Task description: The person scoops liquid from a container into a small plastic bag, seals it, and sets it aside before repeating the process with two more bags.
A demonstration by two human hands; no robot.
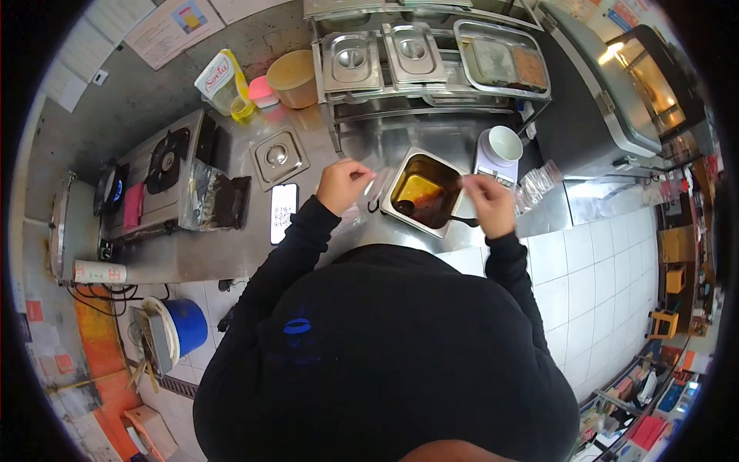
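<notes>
My left hand (344, 185) is closed in a pinch at the left of a steel pan (412, 222), with a thin piece of clear plastic (376, 185) at its fingertips. The pan holds dark amber liquid (425, 189), and a black-handled ladle (463, 221) rests in it, handle over the right rim. Over the pan's right edge is my right hand (493, 205), its fingertips pressed together and slightly blurred; what they hold, if anything, I cannot make out. More clear plastic (352, 220) lies on the counter below my left hand.
A phone (284, 213) and a steel lid (279, 156) lie left of the pan. A white bowl (505, 144) sits on a scale (495, 169) at right. Farther left, a stove (158, 177) has a blue flame lit. A rack (431, 100) with lidded pans stands behind.
</notes>
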